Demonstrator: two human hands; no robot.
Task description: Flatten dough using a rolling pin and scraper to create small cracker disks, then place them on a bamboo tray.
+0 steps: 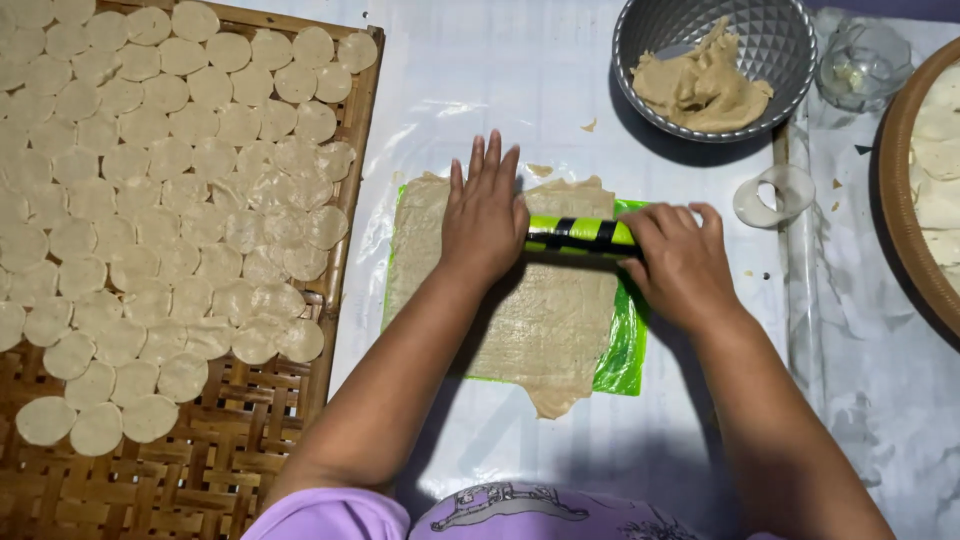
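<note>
1. Rolling is the work we see: a green roller with black bands (580,234) lies across a thin sheet of beige dough (545,320), which rests on a green plastic film (625,360) spread on the white-covered bench (520,80).
2. Our left hand (483,215) lies flat with fingers straight and close together, pressing on the roller's left end. Our right hand (680,262) curls over the right end, fingers wrapped around it.
3. Risk, uneven pressure: the two hands bear differently, so we judge the sheet could thin more on one side or tear.
4. Risk, overrun: the dough already spills past the film at its near edge; further spreading could stick it to the bench cover.
5. Risk, film creep: the crinkled film at the right could slide or fold into the dough.
6. Appearance of the dough: pale tan, matte, roughly rectangular, with ragged edges and a tongue at the near side.
7. Surroundings: cut dough discs (150,200) fill a woven bamboo tray (250,440) at left; a metal bowl (770,40) holding leftover dough and a white ring cutter (775,195) lie beyond.
</note>
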